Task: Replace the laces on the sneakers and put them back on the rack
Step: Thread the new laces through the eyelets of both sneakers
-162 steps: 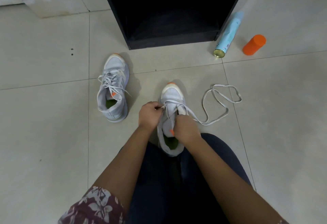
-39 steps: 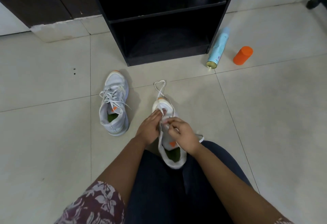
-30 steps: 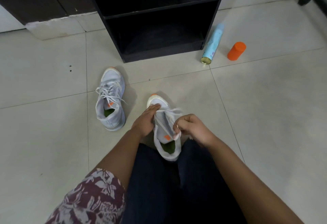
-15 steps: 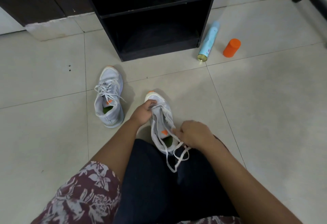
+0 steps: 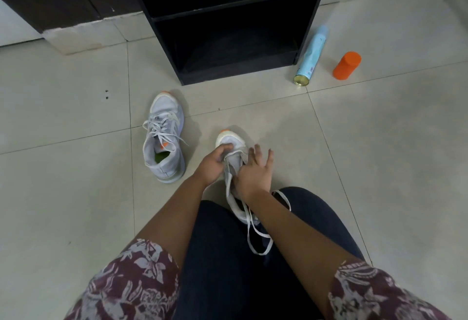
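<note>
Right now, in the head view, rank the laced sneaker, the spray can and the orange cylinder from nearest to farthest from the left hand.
From the left hand, gripping the second sneaker at its toe:
1. The laced sneaker, just to its left.
2. The spray can, lying ahead-right beside the rack.
3. The orange cylinder, right of the can, farthest.

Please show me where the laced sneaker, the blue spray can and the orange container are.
laced sneaker (image 5: 162,135): head view, on the laces over its tongue.
blue spray can (image 5: 312,52): head view, middle of its body.
orange container (image 5: 346,66): head view, middle of its side.
</note>
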### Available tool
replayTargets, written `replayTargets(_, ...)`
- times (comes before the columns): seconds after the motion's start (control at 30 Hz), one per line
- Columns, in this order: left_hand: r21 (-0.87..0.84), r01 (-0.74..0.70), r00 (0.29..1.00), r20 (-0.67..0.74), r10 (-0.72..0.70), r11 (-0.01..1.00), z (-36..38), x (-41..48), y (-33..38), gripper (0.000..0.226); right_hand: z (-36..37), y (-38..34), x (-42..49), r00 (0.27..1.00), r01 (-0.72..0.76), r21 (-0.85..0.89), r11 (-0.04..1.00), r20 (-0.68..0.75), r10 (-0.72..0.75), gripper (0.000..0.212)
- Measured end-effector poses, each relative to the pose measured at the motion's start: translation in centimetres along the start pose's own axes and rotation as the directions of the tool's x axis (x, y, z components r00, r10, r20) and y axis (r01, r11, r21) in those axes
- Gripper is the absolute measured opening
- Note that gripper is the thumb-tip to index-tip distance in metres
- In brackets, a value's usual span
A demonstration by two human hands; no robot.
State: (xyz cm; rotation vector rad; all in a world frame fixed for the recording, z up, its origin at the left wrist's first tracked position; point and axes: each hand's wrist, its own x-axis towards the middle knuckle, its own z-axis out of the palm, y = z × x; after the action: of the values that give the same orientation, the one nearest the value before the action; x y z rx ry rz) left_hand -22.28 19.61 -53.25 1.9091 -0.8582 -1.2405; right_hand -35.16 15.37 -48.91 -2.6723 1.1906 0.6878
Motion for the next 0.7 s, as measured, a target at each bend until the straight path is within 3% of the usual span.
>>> replayTargets(0.27,0.075,-0.095,0.995,0.032,0.093,0.993,0.3,0.2,-2.1,0.058,-0.7,1.0,-1.0,0.985,0.062,0.268,0.962,-0.171,-0.016,0.039)
replayTargets(0.43,0.099,-0.051,0.999,0.016,0.050,0.994,0.9,0.1,-1.1,0.059,1.3,0.7,-1.7,0.982,0.076,0.223,0.972,-0.184,-0.035,0.030)
replayTargets(0.57,0.062,-0.019,1.000,0.013,0.019,0.998,0.6,0.0,-0.6,0.057,1.7,0.6,-1.6,0.993,0.042,0.222,0.974,-0.117,-0.016,0.047)
replayTargets(0.63,0.070,-0.028,0.996,-0.083,0.034,0.997,0.6,-0.8,-0.1,0.053,1.3,0.8,-1.9,0.993,0.008,0.225,0.974,-0.120,0.019,0.059)
replayTargets(0.7,0.091,-0.020,0.958,-0.284,0.045,0.996,1.2,-2.1,0.3,0.045,0.8,0.9,-1.9,0.992,-0.036,0.236,0.971,-0.111,0.064,0.064)
